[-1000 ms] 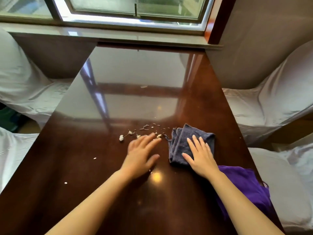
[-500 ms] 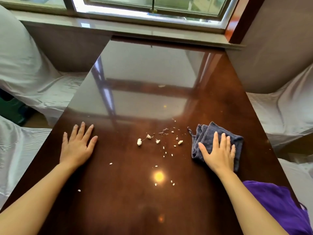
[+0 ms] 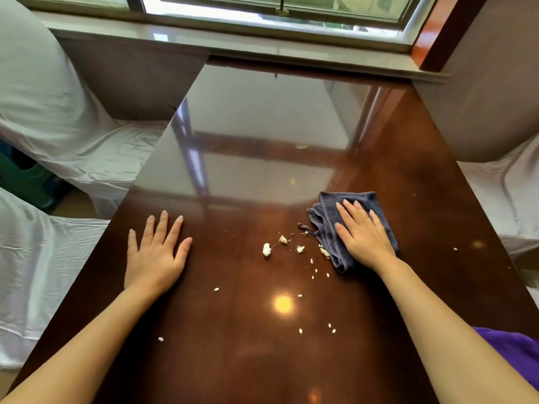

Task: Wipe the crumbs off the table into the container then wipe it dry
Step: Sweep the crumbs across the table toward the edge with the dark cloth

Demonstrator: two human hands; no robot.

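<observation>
Keep right hand point(image 3: 363, 236) spread flat on folded grey-blue cloth point(image 3: 329, 228), sweeping white crumbs point(image 3: 267, 249) toward flat, empty left hand point(image 3: 154, 258) bracing glossy brown wooden counter point(image 3: 233, 345)

Glossy dark reddish-brown table point(image 3: 239, 360), white crumbs point(image 3: 267, 249) scattered mid-table, slate-grey cloth point(image 3: 326, 231) right, purple fabric point(image 3: 519, 351) near right, white seat covers point(image 3: 58, 126) left.

Right hand point(image 3: 364, 236) flat on grey cloth point(image 3: 326, 231) beside crumbs point(image 3: 267, 249), left hand point(image 3: 156, 255) flat on table point(image 3: 423, 170).
</observation>
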